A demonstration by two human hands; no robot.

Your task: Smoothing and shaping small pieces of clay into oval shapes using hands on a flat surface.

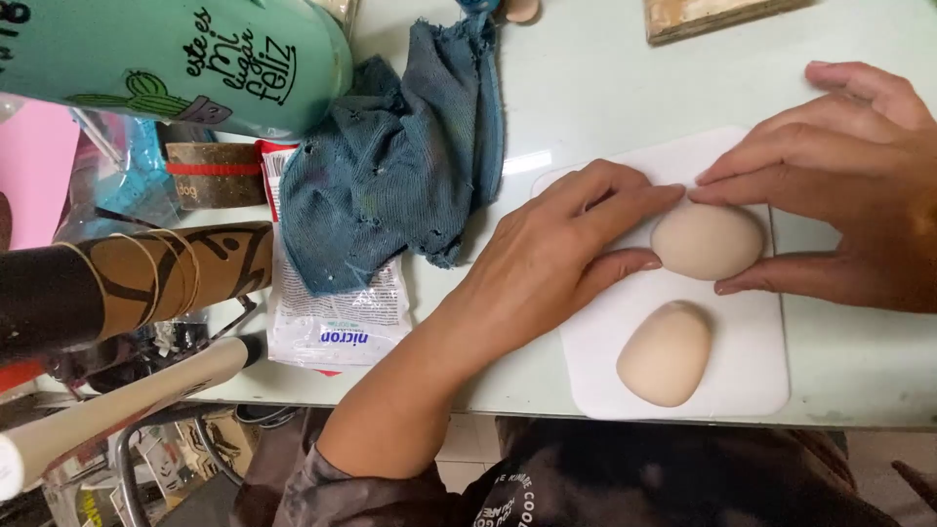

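Observation:
Two smooth beige clay lumps lie on a white mat on the pale table. The upper lump is rounded and sits between both hands. My left hand presses its fingertips against the lump's left side. My right hand cups it from the right, fingers over the top and thumb below. The lower lump is a taller oval lying free near the mat's front edge, touched by neither hand.
A ragged blue-grey cloth lies left of the mat, over a white plastic packet. A mint-green container, a tape roll, a brown patterned tube and a white handle crowd the left. A wooden board sits at the back.

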